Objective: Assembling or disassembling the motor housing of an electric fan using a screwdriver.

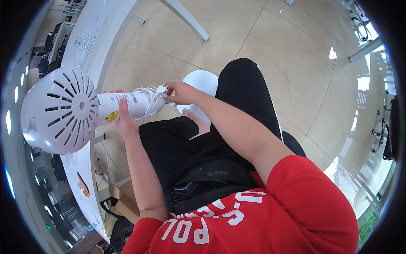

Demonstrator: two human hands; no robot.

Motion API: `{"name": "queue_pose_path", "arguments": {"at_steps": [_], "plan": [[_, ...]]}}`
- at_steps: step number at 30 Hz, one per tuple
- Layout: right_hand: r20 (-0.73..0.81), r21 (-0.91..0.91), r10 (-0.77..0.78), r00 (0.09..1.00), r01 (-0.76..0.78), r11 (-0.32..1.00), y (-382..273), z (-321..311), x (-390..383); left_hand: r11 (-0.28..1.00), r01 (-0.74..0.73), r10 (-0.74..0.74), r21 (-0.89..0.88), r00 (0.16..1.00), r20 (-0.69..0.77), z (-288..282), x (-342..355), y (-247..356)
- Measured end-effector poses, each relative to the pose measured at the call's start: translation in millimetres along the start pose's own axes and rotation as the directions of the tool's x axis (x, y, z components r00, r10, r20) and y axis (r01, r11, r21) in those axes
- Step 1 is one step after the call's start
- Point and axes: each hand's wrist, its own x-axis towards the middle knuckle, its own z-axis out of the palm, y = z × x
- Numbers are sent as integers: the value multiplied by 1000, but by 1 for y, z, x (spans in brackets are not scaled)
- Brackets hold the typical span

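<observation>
Far left, a round white fan head (59, 111) with dark slots sticks out toward the edge; it hides part of the long white table (116, 25) behind it; at the table's far end lies a round see-through fan grille (86, 42), and nearer the person lies a small orange and black thing (83, 185). A white post (141, 105) runs right from the fan head, held up off the floor; the left hand (122, 116) is curled round it, thumb on top; lower down, a brown cardboard box (127, 201) sits next to the table. A white cord (148, 98) is looped round the right end of the post; there, the right hand (182, 93) is nearly closed, its fingertips pinching the white plug (162, 89). Past that hand is a flat, round white thing (202, 80); the right knee and arm block part of it, and a bare foot (198, 120) is near it; above is a pale table leg (186, 19); shiny tan floor (292, 55) spreads right, to another pale leg (366, 50).
</observation>
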Motion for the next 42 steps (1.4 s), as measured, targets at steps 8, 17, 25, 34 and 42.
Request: {"name": "queue_pose_path", "arguments": {"at_steps": [8, 17, 25, 34, 42], "plan": [[-37, -7, 71, 997, -71, 997, 3, 14, 1, 1000, -11, 10, -16, 1000, -8, 0, -1, -3], [51, 186, 229, 972, -235, 954, 2, 17, 10, 999, -23, 23, -45, 1000, -1, 8, 0, -1], [72, -511, -46, 996, 76, 856, 4, 20, 14, 966, -76, 76, 248, 997, 10, -18, -3, -30], [144, -21, 311, 939, -311, 950, 12, 24, 29, 985, -61, 58, 164, 998, 22, -15, -3, -12], [398, 287, 506, 765, -627, 724, -5, 18, 35, 988, -105, 106, 112, 994, -11, -18, 1, -7]]}}
